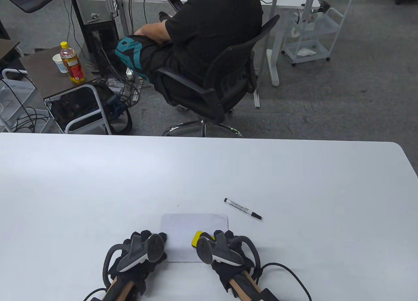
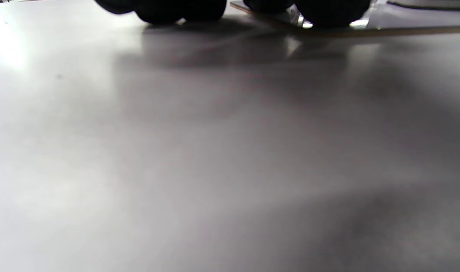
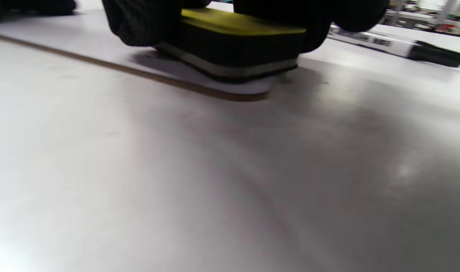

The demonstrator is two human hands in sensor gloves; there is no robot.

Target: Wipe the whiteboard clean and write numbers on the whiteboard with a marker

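Observation:
A small white whiteboard [image 1: 189,229] lies flat near the table's front edge, with no marks that I can see. My right hand [image 1: 219,247] grips a yellow-topped eraser [image 1: 197,238] and presses it on the board's right part; the right wrist view shows the eraser [image 3: 237,45] flat on the board [image 3: 230,87], fingers [image 3: 139,22] curled over it. My left hand [image 1: 143,248] rests at the board's left edge, with fingertips [image 2: 177,9] down on the table and on the board's rim [image 2: 366,31]. A capped marker [image 1: 242,209] lies to the right, behind the board.
The white table [image 1: 98,183] spreads wide around the board. Beyond its far edge a person sits in a black office chair [image 1: 209,95]. A side table with a bottle [image 1: 72,63] and a cup stands at the far left.

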